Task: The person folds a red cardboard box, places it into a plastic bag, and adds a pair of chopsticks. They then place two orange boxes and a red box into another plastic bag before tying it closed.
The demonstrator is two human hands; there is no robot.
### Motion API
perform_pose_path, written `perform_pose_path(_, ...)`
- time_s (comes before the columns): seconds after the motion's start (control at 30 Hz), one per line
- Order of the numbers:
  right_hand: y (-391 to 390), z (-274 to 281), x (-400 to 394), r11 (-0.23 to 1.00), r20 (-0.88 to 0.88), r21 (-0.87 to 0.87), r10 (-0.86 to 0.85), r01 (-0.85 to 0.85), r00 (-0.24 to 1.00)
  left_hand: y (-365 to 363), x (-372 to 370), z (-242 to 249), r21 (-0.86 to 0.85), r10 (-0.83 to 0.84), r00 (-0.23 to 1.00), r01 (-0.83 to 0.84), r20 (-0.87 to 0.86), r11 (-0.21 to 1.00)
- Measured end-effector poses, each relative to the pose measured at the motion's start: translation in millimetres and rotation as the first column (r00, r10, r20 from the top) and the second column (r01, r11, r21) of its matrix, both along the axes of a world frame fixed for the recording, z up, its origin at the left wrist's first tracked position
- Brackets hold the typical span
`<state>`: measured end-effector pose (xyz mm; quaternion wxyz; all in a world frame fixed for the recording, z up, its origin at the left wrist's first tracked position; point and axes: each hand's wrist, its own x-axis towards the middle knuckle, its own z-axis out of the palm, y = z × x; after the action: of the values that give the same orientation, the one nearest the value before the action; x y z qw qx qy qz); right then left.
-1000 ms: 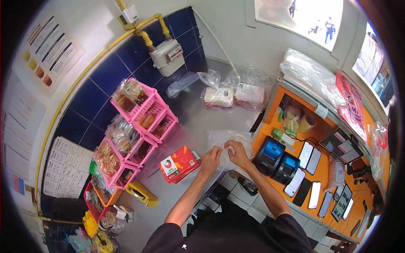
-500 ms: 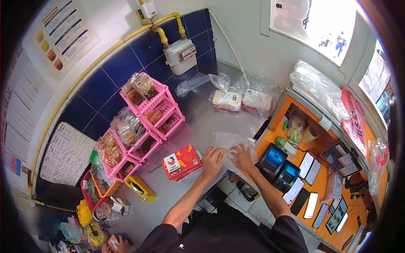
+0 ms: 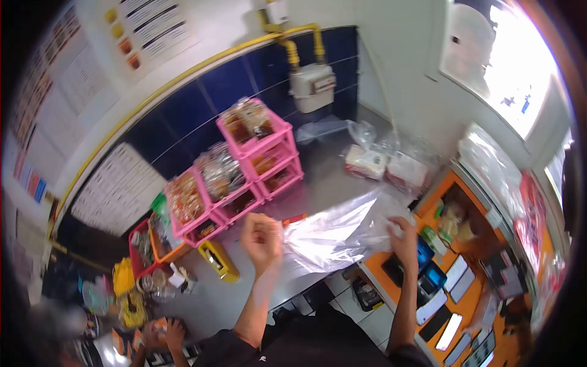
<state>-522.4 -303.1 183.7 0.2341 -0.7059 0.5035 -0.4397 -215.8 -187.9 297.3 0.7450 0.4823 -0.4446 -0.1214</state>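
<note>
A clear plastic bag [image 3: 333, 235] is stretched out over the steel counter between my two hands. My left hand [image 3: 263, 241] is closed, with the bag's left end gathered at its fingers. On the other side, my right hand [image 3: 402, 241] has its fingers curled around the bag's right edge, beside the black devices. Only a small corner of the red box [image 3: 296, 219] shows; the bag and my left hand hide the rest.
Pink stacked baskets [image 3: 266, 156] hold bagged food against the tiled wall. A yellow tool [image 3: 218, 262] lies by my left arm. Wrapped packs [image 3: 367, 162] sit at the back corner. Phones [image 3: 449, 330] and black devices [image 3: 432, 278] cover the orange shelf. Another person's hands [image 3: 165, 333] hold a box at lower left.
My hands have moved apart, left hand leftward and right hand rightward, pulling the plastic bag out wide. The bag now covers most of the red box. The view has shifted too.
</note>
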Motion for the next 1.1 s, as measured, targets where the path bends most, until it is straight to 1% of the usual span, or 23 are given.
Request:
perform_pose_path(0.03, 37.4, 28.2, 6.6, 0.993, 0.171, 0.086, -0.096, 0.083, 0.981, 8.2, 4.7, -19.1, 0.135, 0.03, 0.999, -0.034, 0.033, 0.99)
perform_pose_path(0.07, 69.2, 40.8, 12.7, 0.968, 0.32, 0.196, -0.215, 0.158, 0.923, 17.3, -0.1, -40.2, 0.198, -0.035, 0.993, 0.057, -0.116, 0.979)
perform_pose_path(0.13, 121.3, 51.8, 48.2, 0.998, 0.452, 0.056, -0.033, 0.008, 0.891, 30.7, -7.1, -79.1, 0.243, -0.039, 0.964, 0.106, -0.264, 0.964)
perform_pose_path(0.17, 134.8, 56.1, 73.6, 0.984, 0.349, 0.09, 0.114, -0.154, 0.93, 39.3, -13.1, -90.7, 0.279, -0.075, 0.915, 0.198, -0.396, 0.94)
perform_pose_path(0.2, 145.8, 57.1, 95.6, 0.942, 0.247, 0.14, 0.265, -0.305, 0.932, 47.4, -17.5, -103.8, 0.293, -0.104, 0.843, 0.295, -0.527, 0.909)
perform_pose_path(0.27, 159.1, 10.9, 130.9, 0.684, 0.483, 0.488, 0.306, -0.542, 0.821, 65.2, -22.3, -126.9, 0.298, -0.12, 0.848, 0.309, -0.516, 0.903)
perform_pose_path(0.3, 157.6, 1.2, 137.3, 0.673, 0.473, 0.494, 0.323, -0.551, 0.82, 70.0, -27.8, -126.0, 0.316, -0.121, 0.897, 0.272, -0.425, 0.909)
perform_pose_path(0.37, 156.7, -16.0, 154.5, 0.47, 0.518, 0.692, 0.205, -0.548, 0.83, 83.7, -28.0, -132.0, 0.341, -0.128, 0.939, 0.24, -0.319, 0.909)
perform_pose_path(0.4, 155.3, -44.1, 158.5, 0.477, 0.517, 0.665, 0.262, -0.575, 0.815, 89.0, -24.0, -136.2, 0.338, -0.088, 0.934, 0.211, -0.345, 0.917)
perform_pose_path(0.47, 158.5, -60.7, 171.1, 0.605, 0.63, 0.479, 0.267, -0.636, 0.729, 106.3, -10.0, -127.8, 0.406, -0.068, 0.991, 0.11, -0.117, 0.907)
perform_pose_path(0.5, 157.5, -59.7, 172.6, 0.58, 0.624, 0.488, 0.291, -0.652, 0.725, 118.1, -3.7, -123.6, 0.409, -0.031, 0.991, 0.081, -0.127, 0.909)
perform_pose_path(0.57, 150.6, -52.4, 175.7, 0.646, 0.553, 0.468, 0.319, -0.603, 0.77, 143.2, 7.7, -118.5, 0.707, -0.141, 0.989, 0.074, 0.038, 0.703)
perform_pose_path(0.6, 149.5, -47.4, 178.5, 0.625, 0.546, 0.476, 0.341, -0.618, 0.765, 154.5, 10.4, -126.2, 0.708, -0.111, 0.993, 0.059, 0.028, 0.703)
perform_pose_path(0.67, 147.2, -38.4, 187.0, 0.711, 0.308, 0.441, 0.454, -0.548, 0.836, 173.0, 14.3, -146.2, 0.727, -0.112, 0.972, -0.075, 0.205, 0.682)
perform_pose_path(0.73, 142.8, -37.5, 203.9, 0.661, 0.265, 0.497, 0.502, -0.563, 0.823, 181.0, 13.0, -146.6, 0.659, -0.037, 0.965, -0.149, 0.26, 0.737)
perform_pose_path(0.8, 148.0, -32.4, 224.7, 0.681, 0.443, 0.195, 0.581, -0.706, 0.682, 189.5, 11.1, -146.2, 0.707, 0.069, 0.995, -0.096, 0.067, 0.701)
perform_pose_path(0.87, 162.4, -24.3, 219.5, 0.649, 0.4, 0.191, 0.633, -0.736, 0.663, 197.1, 14.0, -139.3, 0.738, 0.109, 0.987, -0.161, 0.119, 0.656)
perform_pose_path(0.93, 191.4, -21.4, 201.2, 0.869, 0.085, 0.052, 0.486, -0.492, 0.87, 200.1, 14.4, -154.8, 0.708, 0.274, 0.958, -0.132, -0.089, 0.694)
perform_pose_path(0.97, 201.5, -33.8, 191.8, 0.73, 0.19, 0.288, 0.591, -0.62, 0.784, 204.3, 13.5, -172.6, 0.65, 0.254, 0.923, -0.005, -0.289, 0.76)
perform_pose_path(1.0, 209.2, -49.5, 188.5, 0.517, 0.317, 0.491, 0.643, -0.701, 0.697, 200.9, 7.6, -182.7, 0.646, 0.25, 0.922, 0.0, -0.296, 0.764)
perform_pose_path(1.03, 217.2, -67.6, 197.0, 0.349, 0.484, 0.483, 0.658, -0.803, 0.577, 196.8, -2.5, -193.2, 0.532, 0.25, 0.817, 0.081, -0.52, 0.843)
perform_pose_path(1.07, 216.4, -77.2, 197.1, 0.355, 0.482, 0.491, 0.651, -0.796, 0.587, 195.9, -9.4, -198.1, 0.399, 0.218, 0.668, 0.129, -0.712, 0.908)
perform_pose_path(1.1, 213.7, -83.9, 200.1, 0.261, 0.55, 0.517, 0.629, -0.815, 0.55, 195.1, -8.9, -169.3, 0.392, 0.196, 0.668, 0.155, -0.718, 0.907)
